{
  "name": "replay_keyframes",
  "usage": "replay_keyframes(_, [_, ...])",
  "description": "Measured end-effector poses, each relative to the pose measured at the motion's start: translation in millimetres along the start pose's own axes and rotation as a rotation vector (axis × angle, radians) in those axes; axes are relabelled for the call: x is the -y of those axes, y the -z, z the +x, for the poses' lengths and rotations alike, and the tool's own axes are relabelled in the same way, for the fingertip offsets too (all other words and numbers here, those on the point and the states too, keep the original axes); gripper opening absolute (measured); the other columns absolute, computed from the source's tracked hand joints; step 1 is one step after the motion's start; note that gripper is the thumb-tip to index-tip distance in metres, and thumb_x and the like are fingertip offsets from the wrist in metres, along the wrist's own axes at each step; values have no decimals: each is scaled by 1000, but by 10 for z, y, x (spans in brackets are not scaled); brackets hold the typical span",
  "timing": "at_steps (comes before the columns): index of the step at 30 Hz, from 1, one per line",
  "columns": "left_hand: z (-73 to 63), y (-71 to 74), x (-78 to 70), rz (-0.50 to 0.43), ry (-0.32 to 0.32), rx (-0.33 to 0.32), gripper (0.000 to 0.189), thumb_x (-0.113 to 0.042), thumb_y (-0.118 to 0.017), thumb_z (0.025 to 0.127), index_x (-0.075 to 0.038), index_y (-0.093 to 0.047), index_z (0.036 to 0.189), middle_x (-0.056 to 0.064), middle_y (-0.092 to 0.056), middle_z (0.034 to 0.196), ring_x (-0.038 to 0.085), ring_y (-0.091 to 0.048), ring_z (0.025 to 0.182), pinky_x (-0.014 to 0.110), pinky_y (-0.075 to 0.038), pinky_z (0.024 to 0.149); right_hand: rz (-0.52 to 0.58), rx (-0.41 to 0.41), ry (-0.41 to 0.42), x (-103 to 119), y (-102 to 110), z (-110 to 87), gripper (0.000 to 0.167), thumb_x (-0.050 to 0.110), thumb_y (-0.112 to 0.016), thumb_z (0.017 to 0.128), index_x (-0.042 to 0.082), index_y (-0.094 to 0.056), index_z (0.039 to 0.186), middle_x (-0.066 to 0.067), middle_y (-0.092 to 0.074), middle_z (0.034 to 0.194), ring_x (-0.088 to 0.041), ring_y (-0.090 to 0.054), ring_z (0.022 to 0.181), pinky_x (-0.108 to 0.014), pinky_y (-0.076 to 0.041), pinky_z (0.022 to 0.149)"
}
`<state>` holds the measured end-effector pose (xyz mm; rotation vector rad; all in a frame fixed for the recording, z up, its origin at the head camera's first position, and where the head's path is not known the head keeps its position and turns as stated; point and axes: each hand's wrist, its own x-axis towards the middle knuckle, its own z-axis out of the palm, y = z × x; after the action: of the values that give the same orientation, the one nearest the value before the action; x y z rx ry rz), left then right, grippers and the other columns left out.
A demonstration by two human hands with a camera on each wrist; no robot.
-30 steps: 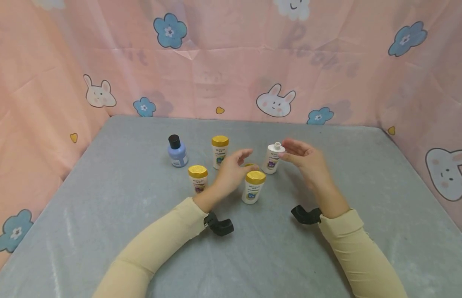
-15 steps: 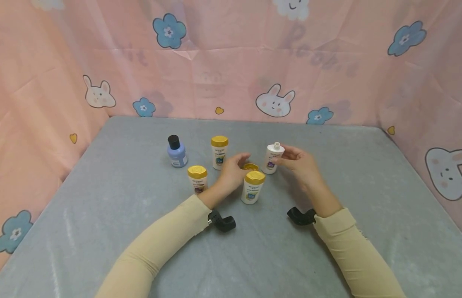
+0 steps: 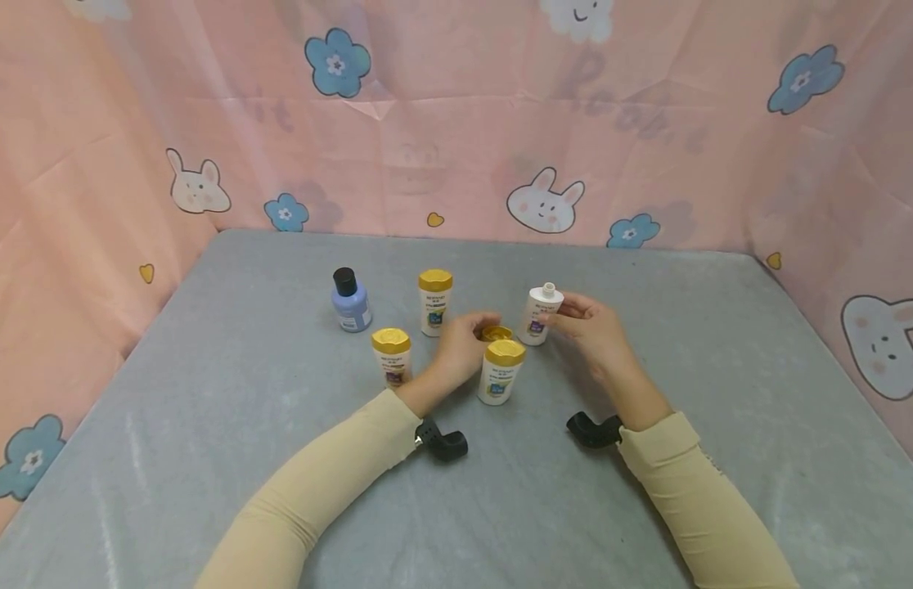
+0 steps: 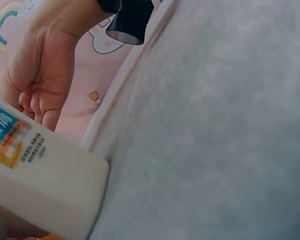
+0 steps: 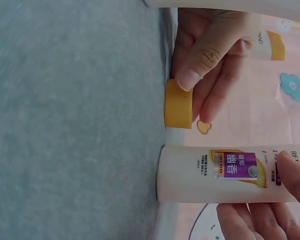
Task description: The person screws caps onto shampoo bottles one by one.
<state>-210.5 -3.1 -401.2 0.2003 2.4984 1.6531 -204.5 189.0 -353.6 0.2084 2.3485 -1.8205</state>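
Near the middle of the table, my left hand (image 3: 464, 348) pinches a loose gold bottle cap (image 5: 178, 106) that sits on the cloth; its thumb and fingers show in the right wrist view. My right hand (image 3: 596, 331) holds an upright white bottle (image 5: 210, 175) with a purple label, thumb in front and fingers behind. That bottle has no cap on, so its narrow neck (image 3: 549, 288) shows. A capped white bottle (image 3: 498, 380) with a blue label stands just in front of the loose cap, and its lower part fills the left of the left wrist view.
Behind my left hand stands a gold-capped white bottle (image 3: 435, 307). Another gold-capped bottle (image 3: 393, 360) is close to the left wrist. Farther left is a blue bottle (image 3: 351, 307) with a black cap. Grey cloth (image 3: 721, 368) covers the table, and a pink curtain (image 3: 427, 123) surrounds it.
My left hand has lowered onto the gold cap, its fingers closing about it. My right hand has moved left and closed on the uncapped bottle, which stays in place.
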Motion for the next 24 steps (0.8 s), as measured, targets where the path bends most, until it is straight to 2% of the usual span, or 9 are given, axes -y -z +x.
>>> replay_keyframes(15, [-4,-14,9,21,20,0,36,3,-66,90,-3,-66,125,13,-67,130,26,-62,122,39,-52,104,15,7,-10,-14,-1,12,55,21,-71,93,3,-52,142,-11,-57,144,-19,-49,136,-39,-38,119])
replay_keyframes(20, [-21,0,-6,6,22,-18,32,1,-66,90,-4,-67,122,13,-68,127,26,-63,119,39,-54,102,0,21,-9,-29,-1,18,55,23,-70,94,2,-52,142,-15,-52,148,-23,-46,139,-42,-37,119])
replay_keyframes(24, [-23,17,-18,-14,20,-53,30,-4,-68,91,-4,-68,121,12,-69,125,27,-63,116,38,-55,99,-16,19,-2,-42,-3,23,55,23,-69,95,2,-52,142,-15,-54,146,-21,-48,136,-42,-39,118])
